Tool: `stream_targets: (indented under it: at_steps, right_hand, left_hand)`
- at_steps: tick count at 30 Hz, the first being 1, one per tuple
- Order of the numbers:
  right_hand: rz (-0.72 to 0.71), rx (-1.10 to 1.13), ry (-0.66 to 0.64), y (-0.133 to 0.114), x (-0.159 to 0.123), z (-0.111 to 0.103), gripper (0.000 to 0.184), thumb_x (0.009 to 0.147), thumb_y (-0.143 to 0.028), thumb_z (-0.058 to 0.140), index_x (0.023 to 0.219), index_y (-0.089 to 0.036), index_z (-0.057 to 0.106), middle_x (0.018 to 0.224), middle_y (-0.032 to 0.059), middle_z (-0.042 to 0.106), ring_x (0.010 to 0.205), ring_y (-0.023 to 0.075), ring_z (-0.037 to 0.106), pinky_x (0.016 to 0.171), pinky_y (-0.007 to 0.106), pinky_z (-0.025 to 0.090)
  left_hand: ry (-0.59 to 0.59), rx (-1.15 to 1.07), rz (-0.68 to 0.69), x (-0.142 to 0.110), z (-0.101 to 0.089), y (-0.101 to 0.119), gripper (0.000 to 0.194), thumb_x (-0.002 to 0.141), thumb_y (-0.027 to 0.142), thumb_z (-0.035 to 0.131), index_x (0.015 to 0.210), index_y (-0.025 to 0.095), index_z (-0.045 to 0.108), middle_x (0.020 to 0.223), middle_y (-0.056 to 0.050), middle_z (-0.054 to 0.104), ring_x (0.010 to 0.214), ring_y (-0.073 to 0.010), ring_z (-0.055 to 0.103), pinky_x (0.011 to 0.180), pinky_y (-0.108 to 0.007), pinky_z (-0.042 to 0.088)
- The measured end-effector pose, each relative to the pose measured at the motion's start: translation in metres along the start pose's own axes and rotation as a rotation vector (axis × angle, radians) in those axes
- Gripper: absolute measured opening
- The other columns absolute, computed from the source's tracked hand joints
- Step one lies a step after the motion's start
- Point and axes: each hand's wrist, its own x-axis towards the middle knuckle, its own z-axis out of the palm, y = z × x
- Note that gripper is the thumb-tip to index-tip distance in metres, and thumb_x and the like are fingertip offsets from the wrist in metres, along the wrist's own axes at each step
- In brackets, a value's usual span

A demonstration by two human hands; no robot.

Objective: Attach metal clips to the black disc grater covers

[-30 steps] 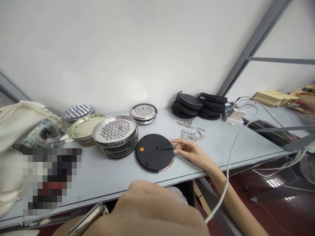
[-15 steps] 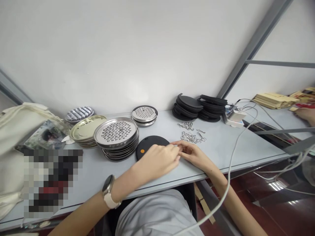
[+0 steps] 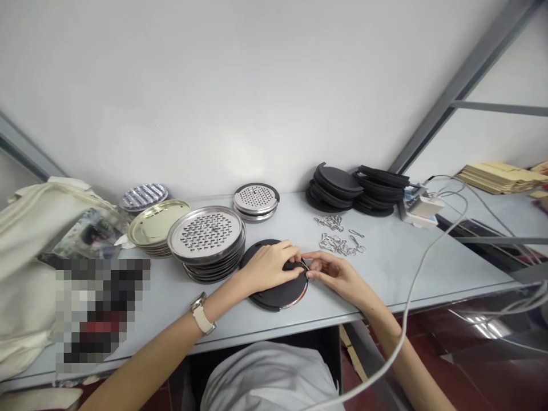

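Observation:
A round black disc [image 3: 278,291] with a shiny metal rim lies flat on the grey table [image 3: 385,274] in front of me. My left hand [image 3: 268,265] rests on top of the disc with its fingers curled and pressing near the right edge. My right hand [image 3: 331,271] pinches a small metal clip [image 3: 305,264] at the disc's right edge. The two hands' fingertips nearly touch there. A watch sits on my left wrist.
A stack of perforated steel plates [image 3: 208,240] stands left of the disc, with gold plates [image 3: 156,222] and a smaller perforated stack [image 3: 256,201] behind. Loose metal clips [image 3: 338,237] lie right of it. Black disc stacks [image 3: 357,188], a charger [image 3: 422,204], a white cable [image 3: 411,297] and cloth bags [image 3: 34,245] surround.
My left hand came up from below the table and settled on the black disc, covering its middle. My right hand stayed at the disc's right edge with the clip.

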Motion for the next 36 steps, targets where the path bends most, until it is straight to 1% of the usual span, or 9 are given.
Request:
stream_targets:
  at_steps: [3,8,11,14,19,24,30,33,36]
  right_hand:
    - [0.026,0.003,0.01,-0.002,0.0,0.001,0.038,0.084,-0.038,0.066,0.117,-0.02,0.062,0.078,0.0005,0.058,0.076,0.0151,0.055,0.075,0.029,0.044]
    - [0.089,0.002,0.036,-0.006,-0.002,0.003,0.038,0.084,-0.038,0.066,0.118,-0.021,0.062,0.081,0.0004,0.058,0.08,0.0153,0.057,0.079,0.029,0.046]
    - [0.136,0.01,0.039,-0.007,-0.004,0.004,0.039,0.085,-0.039,0.065,0.12,-0.022,0.061,0.08,0.0002,0.058,0.079,0.0151,0.057,0.079,0.028,0.047]
    - [0.156,0.02,0.033,-0.008,-0.006,0.004,0.04,0.085,-0.04,0.064,0.12,-0.021,0.062,0.079,0.0004,0.058,0.079,0.0152,0.057,0.079,0.029,0.048]
    - [0.146,0.012,0.031,-0.007,-0.005,0.004,0.04,0.085,-0.04,0.064,0.12,-0.021,0.062,0.08,0.0009,0.058,0.079,0.016,0.057,0.079,0.03,0.048]
    - [0.102,-0.001,0.023,-0.007,-0.003,0.002,0.039,0.084,-0.041,0.065,0.119,-0.022,0.062,0.081,0.0018,0.059,0.079,0.0173,0.057,0.078,0.031,0.047]
    - [0.087,-0.002,0.028,-0.009,-0.001,0.004,0.038,0.085,-0.039,0.066,0.118,-0.021,0.062,0.08,0.0012,0.059,0.079,0.017,0.056,0.079,0.031,0.045]
    - [0.065,0.013,0.036,-0.011,-0.001,0.004,0.04,0.084,-0.039,0.067,0.118,-0.02,0.062,0.079,0.0007,0.059,0.078,0.0162,0.056,0.078,0.03,0.045]
    - [0.048,0.013,0.018,-0.011,-0.001,0.003,0.039,0.084,-0.039,0.066,0.118,-0.02,0.061,0.078,0.0005,0.059,0.077,0.0154,0.056,0.077,0.03,0.045]
  left_hand:
    - [0.004,0.0,-0.007,-0.001,0.001,-0.002,0.014,0.088,0.033,0.057,0.095,0.021,0.059,0.094,0.001,0.062,0.081,-0.0135,0.062,0.073,-0.024,0.045]
    - [-0.002,0.084,-0.017,-0.002,-0.002,-0.005,0.02,0.089,0.039,0.057,0.093,0.02,0.059,0.094,0.001,0.061,0.071,-0.0115,0.06,0.065,-0.023,0.041]
    - [-0.031,0.109,-0.004,-0.001,-0.005,-0.007,0.025,0.088,0.044,0.058,0.092,0.019,0.059,0.092,0.001,0.061,0.071,-0.0116,0.06,0.063,-0.023,0.04]
    - [-0.048,0.143,0.014,-0.001,-0.006,-0.008,0.027,0.089,0.046,0.056,0.094,0.019,0.059,0.092,0.001,0.061,0.072,-0.0119,0.061,0.063,-0.023,0.04]
    - [-0.047,0.242,0.044,-0.004,-0.004,-0.004,0.027,0.093,0.045,0.05,0.098,0.019,0.057,0.094,0.0,0.059,0.071,-0.0125,0.061,0.057,-0.025,0.037]
    - [-0.047,0.273,0.054,-0.005,-0.004,-0.001,0.028,0.096,0.043,0.044,0.1,0.018,0.056,0.095,-0.002,0.058,0.07,-0.0129,0.06,0.056,-0.026,0.038]
    - [-0.048,0.257,0.051,-0.004,-0.002,-0.004,0.024,0.094,0.042,0.048,0.098,0.019,0.055,0.093,-0.001,0.059,0.072,-0.0148,0.062,0.056,-0.027,0.04]
    - [-0.035,0.258,0.042,-0.004,-0.001,-0.004,0.024,0.094,0.041,0.048,0.098,0.019,0.054,0.094,-0.001,0.06,0.073,-0.0155,0.062,0.058,-0.027,0.04]
    - [-0.019,0.266,0.04,-0.005,0.0,-0.003,0.025,0.094,0.042,0.047,0.099,0.018,0.053,0.096,-0.002,0.06,0.073,-0.0156,0.062,0.058,-0.027,0.041]
